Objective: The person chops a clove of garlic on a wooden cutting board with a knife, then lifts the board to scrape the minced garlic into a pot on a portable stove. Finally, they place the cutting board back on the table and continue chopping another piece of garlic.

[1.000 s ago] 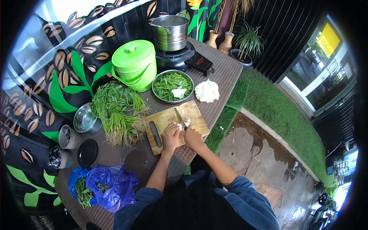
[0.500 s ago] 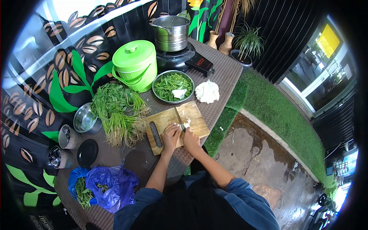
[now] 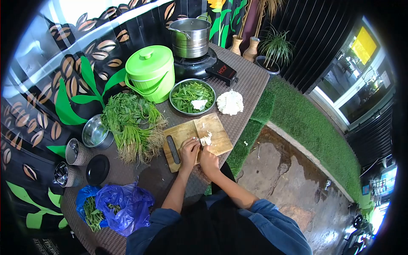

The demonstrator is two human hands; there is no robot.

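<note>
A wooden cutting board [image 3: 180,129] with a slot handle lies at the table's near edge. My right hand [image 3: 209,162] is closed around the handle of a knife [image 3: 196,126], whose thin blade points away from me across the board. Just left of the blade, my left hand [image 3: 189,152] presses its curled fingers down on the board; whatever they pinch is hidden. Chopped white bits [image 3: 206,139] are scattered to the right of the knife. Beyond the board sits a white cauliflower head [image 3: 230,102], beside a metal bowl [image 3: 171,102] of green leaves with a white piece on top.
Rooted leafy greens [image 3: 131,123] lie left of the board, near an empty metal bowl [image 3: 96,132]. Behind are a green lidded bucket [image 3: 151,74] and a pot [image 3: 190,40] on a black stove [image 3: 191,68]. Blue plastic bags [image 3: 123,206] lie at the near left.
My right hand has drawn slightly back toward me and left with the knife, its blade now more upright in view. More of the chopped white bits shows. My left hand stays almost in place.
</note>
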